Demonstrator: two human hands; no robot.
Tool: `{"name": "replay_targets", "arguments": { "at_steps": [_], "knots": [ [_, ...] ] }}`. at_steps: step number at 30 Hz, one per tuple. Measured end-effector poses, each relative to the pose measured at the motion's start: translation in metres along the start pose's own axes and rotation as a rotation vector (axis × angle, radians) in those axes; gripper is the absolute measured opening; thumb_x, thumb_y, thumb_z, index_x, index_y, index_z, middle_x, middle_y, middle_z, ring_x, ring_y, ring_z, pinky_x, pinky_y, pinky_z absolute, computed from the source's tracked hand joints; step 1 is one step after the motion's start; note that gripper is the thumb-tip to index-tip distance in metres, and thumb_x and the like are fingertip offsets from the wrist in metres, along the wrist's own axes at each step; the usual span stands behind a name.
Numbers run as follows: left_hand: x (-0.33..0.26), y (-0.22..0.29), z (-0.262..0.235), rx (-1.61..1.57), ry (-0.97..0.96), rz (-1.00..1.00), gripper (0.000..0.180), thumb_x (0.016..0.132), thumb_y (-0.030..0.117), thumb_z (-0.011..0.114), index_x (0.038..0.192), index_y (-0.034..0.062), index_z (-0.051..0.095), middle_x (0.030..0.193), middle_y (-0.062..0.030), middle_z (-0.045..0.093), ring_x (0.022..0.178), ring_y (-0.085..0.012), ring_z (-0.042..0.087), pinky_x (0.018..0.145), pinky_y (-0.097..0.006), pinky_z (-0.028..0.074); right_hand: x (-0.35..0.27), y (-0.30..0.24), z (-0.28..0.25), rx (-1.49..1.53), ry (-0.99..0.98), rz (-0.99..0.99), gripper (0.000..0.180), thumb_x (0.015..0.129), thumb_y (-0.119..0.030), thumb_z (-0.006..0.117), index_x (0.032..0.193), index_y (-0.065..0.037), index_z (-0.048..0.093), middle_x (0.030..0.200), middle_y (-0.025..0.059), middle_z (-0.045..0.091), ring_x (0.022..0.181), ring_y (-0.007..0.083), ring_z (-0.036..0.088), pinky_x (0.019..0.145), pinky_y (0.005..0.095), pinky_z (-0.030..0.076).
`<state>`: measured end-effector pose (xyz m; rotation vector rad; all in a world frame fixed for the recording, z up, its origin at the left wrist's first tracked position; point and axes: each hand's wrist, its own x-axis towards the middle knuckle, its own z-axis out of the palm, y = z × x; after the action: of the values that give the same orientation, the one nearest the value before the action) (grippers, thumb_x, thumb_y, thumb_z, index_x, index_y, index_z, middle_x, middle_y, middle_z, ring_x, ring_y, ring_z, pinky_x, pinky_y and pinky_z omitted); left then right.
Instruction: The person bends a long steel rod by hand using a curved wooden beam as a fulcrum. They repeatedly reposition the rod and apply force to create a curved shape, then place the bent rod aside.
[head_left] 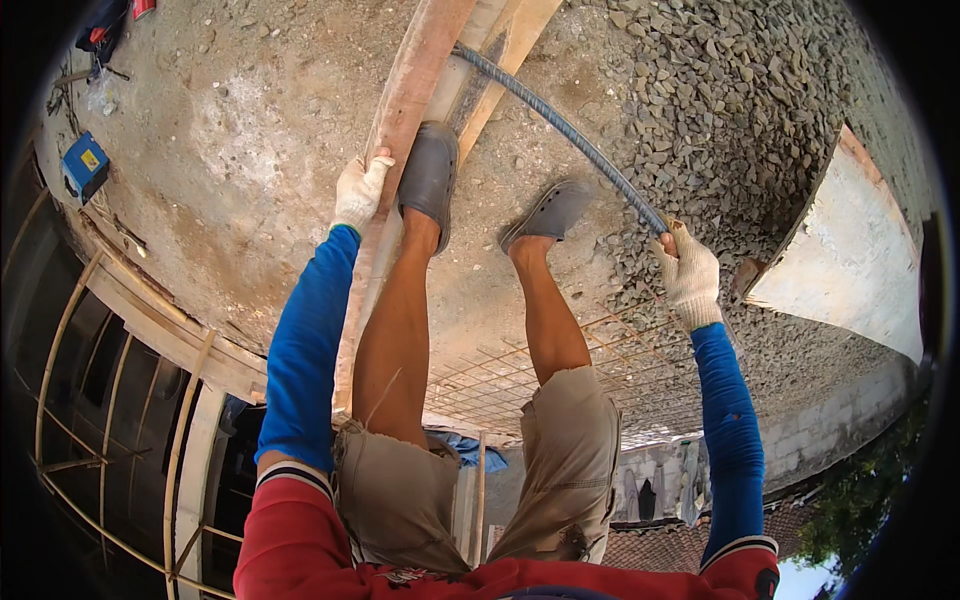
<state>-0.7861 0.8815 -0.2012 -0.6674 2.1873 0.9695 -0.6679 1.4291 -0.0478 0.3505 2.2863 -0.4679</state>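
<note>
In a white knit glove, my left hand (360, 190) is closed on the edge of a long wooden plank (412, 85), its fingertips showing over the top. My right hand (690, 275), gloved alike, grips the near end of a ribbed steel bar (575, 135). The bar slants up and leftward, and its far end meets the planks' side; whether it goes in between them cannot be seen. Beside the first plank lies another wooden board (520, 45). My left clog (430, 170) rests against or on the timber, and my right clog (550, 215) is on the ground.
Grey gravel (720, 90) is heaped at the right, near a pale bent sheet (850, 250). A steel mesh (490, 380) lies behind my legs. At the left are a blue box (85, 167) and a bamboo frame (110, 400). A block wall (820, 430) stands at lower right.
</note>
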Motion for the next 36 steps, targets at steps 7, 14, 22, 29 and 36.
{"name": "replay_targets", "arguments": {
  "at_steps": [7,14,22,29,36],
  "knots": [
    [-0.012,0.068,-0.018,0.334,-0.181,-0.183,0.093,0.069,0.055,0.093,0.128,-0.0112,0.064,0.119,-0.0292,0.073,0.113,-0.0370,0.073,0.097,-0.042,0.056,-0.007,-0.011,-0.023,0.117,-0.081,0.125,0.034,0.098,-0.038,0.071,0.121,-0.014,0.071,0.079,0.0131,0.073,0.073,0.0333,0.073,0.066,0.0433,0.056],
    [-0.012,0.079,-0.020,0.439,-0.208,-0.168,0.098,0.058,0.054,0.093,0.128,-0.0078,0.064,0.126,-0.0298,0.071,0.121,-0.0412,0.068,0.105,-0.042,0.053,0.010,-0.011,-0.049,-0.037,-0.092,0.117,0.037,0.098,-0.036,0.071,0.120,-0.007,0.068,0.087,0.0137,0.077,0.085,0.0355,0.076,0.074,0.0428,0.058],
    [-0.031,0.078,-0.013,0.391,-0.169,-0.183,0.090,0.060,0.043,0.093,0.132,-0.0018,0.062,0.128,-0.0285,0.070,0.121,-0.0425,0.067,0.105,-0.046,0.054,0.002,0.013,-0.028,0.306,-0.123,0.128,0.028,0.096,-0.031,0.071,0.095,-0.004,0.062,0.073,0.0002,0.059,0.060,0.0122,0.054,0.057,0.0304,0.046],
    [-0.034,0.071,-0.026,0.357,-0.154,-0.131,0.084,0.063,0.034,0.093,0.133,0.0013,0.061,0.128,-0.0263,0.070,0.122,-0.0424,0.067,0.105,-0.049,0.054,-0.086,-0.183,-0.151,0.994,-0.615,0.489,0.036,0.105,-0.028,0.061,0.115,0.006,0.064,0.062,0.0015,0.055,0.044,0.0132,0.052,0.041,0.0274,0.042],
    [-0.066,0.074,-0.011,0.354,-0.120,-0.099,0.077,0.065,0.035,0.094,0.128,0.0026,0.066,0.125,-0.0224,0.073,0.120,-0.0379,0.069,0.102,-0.047,0.056,-0.172,-0.232,-0.192,0.474,-0.240,0.582,0.013,0.099,-0.014,0.066,0.105,-0.001,0.064,0.064,-0.0005,0.056,0.048,0.0069,0.051,0.043,0.0245,0.040]
  ]
}}
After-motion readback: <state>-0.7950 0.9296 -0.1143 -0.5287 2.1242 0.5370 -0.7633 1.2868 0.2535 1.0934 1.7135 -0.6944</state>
